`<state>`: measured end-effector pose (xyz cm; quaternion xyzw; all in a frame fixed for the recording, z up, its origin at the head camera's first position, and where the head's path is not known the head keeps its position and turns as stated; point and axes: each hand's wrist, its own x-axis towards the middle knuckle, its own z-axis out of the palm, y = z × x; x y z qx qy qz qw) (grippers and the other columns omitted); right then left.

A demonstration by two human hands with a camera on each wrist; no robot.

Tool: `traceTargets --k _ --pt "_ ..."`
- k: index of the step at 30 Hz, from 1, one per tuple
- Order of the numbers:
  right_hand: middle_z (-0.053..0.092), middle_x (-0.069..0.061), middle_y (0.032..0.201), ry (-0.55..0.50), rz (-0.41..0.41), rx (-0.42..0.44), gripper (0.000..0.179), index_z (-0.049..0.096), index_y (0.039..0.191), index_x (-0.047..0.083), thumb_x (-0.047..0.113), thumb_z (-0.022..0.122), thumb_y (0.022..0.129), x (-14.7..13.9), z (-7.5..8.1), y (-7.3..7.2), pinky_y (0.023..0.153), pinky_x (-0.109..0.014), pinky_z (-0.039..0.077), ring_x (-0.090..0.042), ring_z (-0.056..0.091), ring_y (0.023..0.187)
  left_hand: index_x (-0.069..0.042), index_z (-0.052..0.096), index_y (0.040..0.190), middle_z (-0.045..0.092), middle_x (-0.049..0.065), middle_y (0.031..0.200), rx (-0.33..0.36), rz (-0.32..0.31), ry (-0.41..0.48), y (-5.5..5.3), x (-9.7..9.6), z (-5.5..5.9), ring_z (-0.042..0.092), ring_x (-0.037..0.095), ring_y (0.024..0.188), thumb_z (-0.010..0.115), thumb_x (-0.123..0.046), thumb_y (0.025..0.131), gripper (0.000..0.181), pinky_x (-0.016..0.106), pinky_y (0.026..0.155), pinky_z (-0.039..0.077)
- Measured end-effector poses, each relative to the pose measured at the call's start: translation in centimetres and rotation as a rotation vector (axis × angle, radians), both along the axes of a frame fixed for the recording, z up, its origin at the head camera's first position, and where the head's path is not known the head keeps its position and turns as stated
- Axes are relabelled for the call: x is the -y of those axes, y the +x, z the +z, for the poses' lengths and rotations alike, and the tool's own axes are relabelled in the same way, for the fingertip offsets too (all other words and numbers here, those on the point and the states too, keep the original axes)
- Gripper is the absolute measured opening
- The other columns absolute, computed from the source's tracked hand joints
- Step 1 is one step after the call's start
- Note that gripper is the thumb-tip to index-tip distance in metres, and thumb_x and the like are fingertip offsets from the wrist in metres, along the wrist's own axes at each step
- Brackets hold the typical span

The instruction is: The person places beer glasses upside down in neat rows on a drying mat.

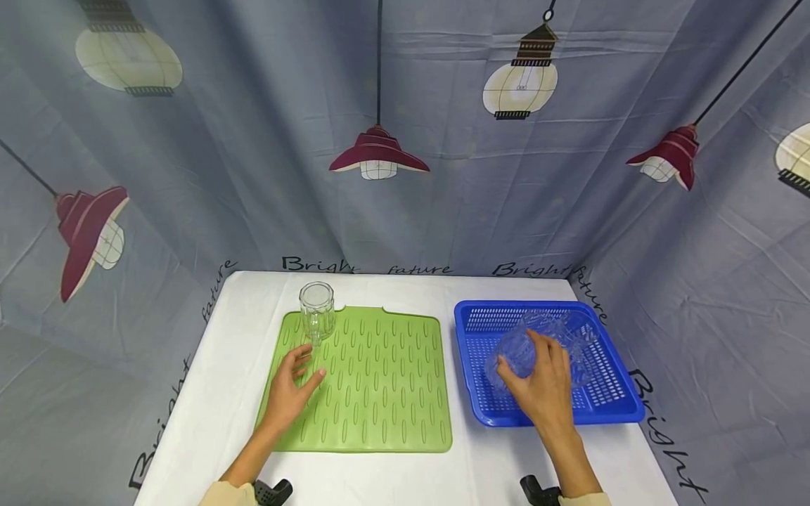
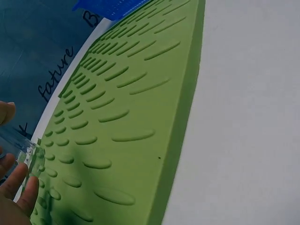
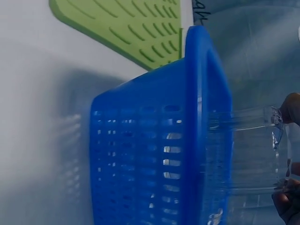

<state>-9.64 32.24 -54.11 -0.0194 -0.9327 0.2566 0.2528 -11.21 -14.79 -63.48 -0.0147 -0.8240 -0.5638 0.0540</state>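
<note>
A clear glass mug (image 1: pixel 317 309) stands at the far left corner of a green ridged drying mat (image 1: pixel 380 393). Just in front of it is my left hand (image 1: pixel 287 397), thumb and fingers spread apart and holding nothing. Over on the right, a blue perforated plastic basket (image 1: pixel 465 351) contains several clear glasses. With fingertips and thumb, my right hand (image 1: pixel 545 379) grips one clear glass mug (image 1: pixel 514 351) there. The right wrist view shows this glass (image 3: pixel 255 154) lying sideways in that picture, with fingers at its end and part of it behind the basket rim.
A white table (image 1: pixel 487 464) carries both mat and basket, with a strip of tabletop between them. Behind and at the sides hangs a grey-blue curtain (image 1: pixel 266 140) printed with lamps and lettering. The basket's raised rim surrounds the glasses.
</note>
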Motion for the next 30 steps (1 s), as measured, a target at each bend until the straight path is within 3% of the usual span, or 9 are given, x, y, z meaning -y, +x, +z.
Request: traceTargets --k 15,19,24,30 --pt "0.06 -0.031 0.139 -0.012 0.027 -0.033 0.079 0.059 0.148 0.003 0.028 0.091 0.079 1.6 2.5 -0.1 0.091 -0.064 0.052 -0.046 0.052 0.123 -0.003 0.048 0.156 0.057 0.019 0.154 0.021 0.025 -0.114 1.3 0.1 -1.4 0.058 0.039 0.142 0.082 -0.021 0.097 0.07 0.056 0.119 0.05" --pt "0.06 -0.031 0.138 -0.015 0.043 -0.049 0.08 0.059 0.147 0.002 0.027 0.091 0.079 2.0 3.0 -0.1 0.093 -0.062 0.051 -0.046 0.052 0.123 -0.006 0.058 0.149 0.06 0.018 0.149 0.003 0.015 -0.199 1.4 0.0 -1.8 0.059 0.041 0.14 0.086 -0.014 0.092 0.064 0.059 0.117 0.051" --pt "0.061 -0.03 0.136 -0.016 0.059 -0.08 0.079 0.061 0.146 0.002 0.027 0.091 0.077 2.3 3.5 -0.2 0.093 -0.06 0.05 -0.046 0.052 0.122 -0.009 0.067 0.14 0.059 0.018 0.15 -0.042 -0.046 -0.334 1.7 -0.1 -2.4 0.053 0.044 0.143 0.089 -0.013 0.088 0.056 0.067 0.115 0.05" --pt "0.062 -0.029 0.134 -0.005 0.09 -0.138 0.077 0.062 0.144 0.001 0.026 0.089 0.076 2.9 4.3 -0.2 0.092 -0.056 0.048 -0.046 0.053 0.119 -0.009 0.073 0.135 0.058 0.02 0.154 -0.1 -0.075 -0.421 2.1 -0.3 -2.8 0.049 0.046 0.145 0.089 -0.015 0.089 0.049 0.07 0.114 0.048"
